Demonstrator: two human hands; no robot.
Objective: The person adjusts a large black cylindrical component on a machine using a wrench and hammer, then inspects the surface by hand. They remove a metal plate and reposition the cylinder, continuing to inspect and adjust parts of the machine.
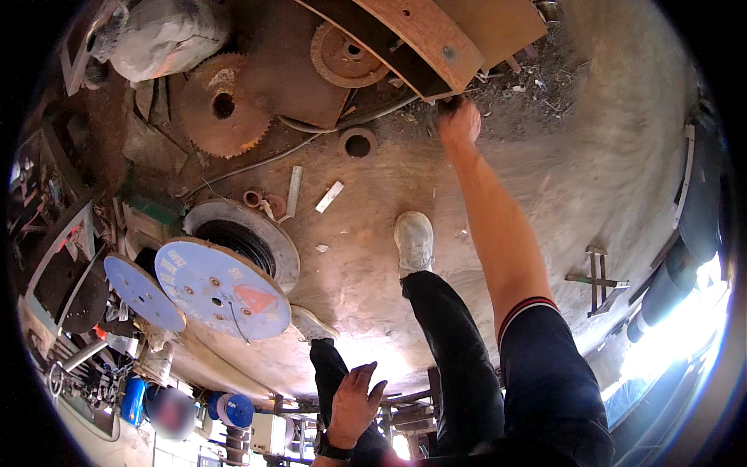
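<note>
My right hand reaches far forward, closed at the near lower end of a large rusty curved metal piece with a channel-like hollow. Its fingertips are partly hidden in the dark edge there. Low in the picture, my left hand hangs near my thigh, holding nothing, its fingers apart. Just left of the rusty piece lies a round rusty wheel with a hub hole. A thick metal ring rests on the ground nearer to me.
A large rusty toothed disc and a whitish sack lie at the far left. Blue-flanged cable reels stand left of my feet. A cable crosses the ground. A small metal frame lies right; a blurred person is lower left.
</note>
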